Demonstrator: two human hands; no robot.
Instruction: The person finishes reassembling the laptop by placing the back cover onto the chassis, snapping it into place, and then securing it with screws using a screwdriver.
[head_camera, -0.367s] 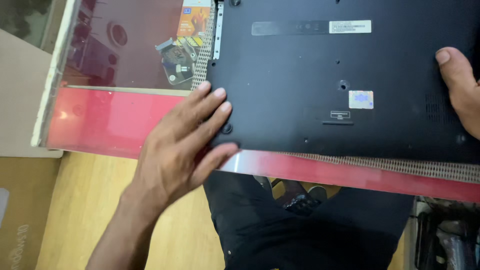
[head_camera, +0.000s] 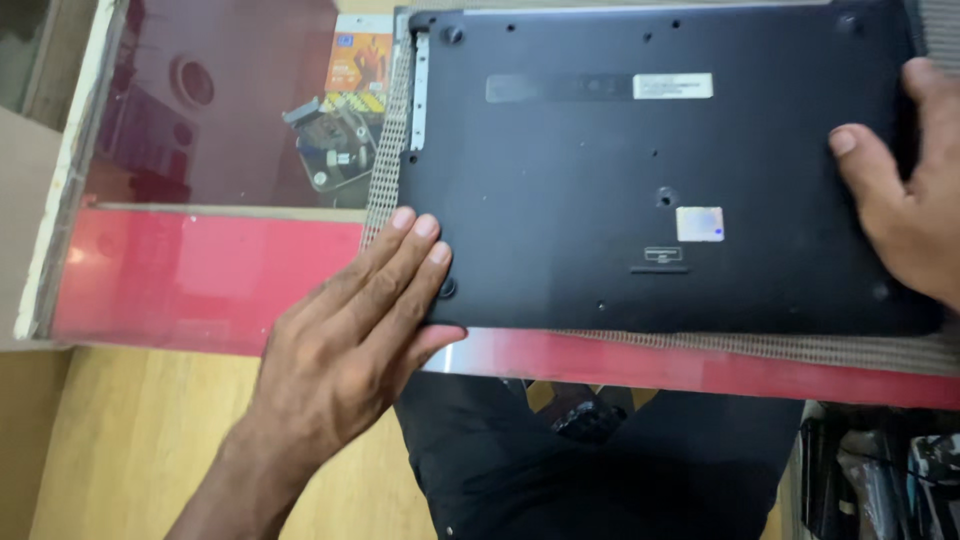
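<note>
Black plastic laptop (head_camera: 640, 180), upside down, underside up, flat on woven mesh mat (head_camera: 390, 170) over red-and-glass worktop (head_camera: 200, 280). Fills upper right of head view; near edge close to worktop front edge.

Left hand (head_camera: 350, 340) flat against laptop's near-left corner, fingers (head_camera: 415, 245) extended and together, tips on corner by round rubber foot (head_camera: 447, 288), thumb along front edge. Left grip wide, nothing held, only pressing. Right hand (head_camera: 905, 200) on laptop's right side, fingers lying over base, partly cut off by frame edge. Right grip loose and open too, resting on casing, not closed around it.

On the underside: white label (head_camera: 672, 86) on long dark strip near far edge, small pale sticker (head_camera: 699, 223) near centre, screw hole (head_camera: 666, 196) just above it, small vent slot (head_camera: 660, 268) below, rubber foot (head_camera: 452, 35) at far-left corner, silver hinge bracket (head_camera: 420, 90) along left edge.

Left of laptop, under glass top: orange printed card (head_camera: 358, 62), small metal bracket part with screws (head_camera: 335, 150), dark round speaker-like shape (head_camera: 193, 82) further left. None in the hands' way. Pale frame strip (head_camera: 60, 180) along worktop's left side. Mat sticking out past laptop on left and along near edge.

Below worktop: wooden floor (head_camera: 130, 440), dark trousers (head_camera: 600, 470), clutter of dark items (head_camera: 880, 470) at lower right, too blurred to identify.
</note>
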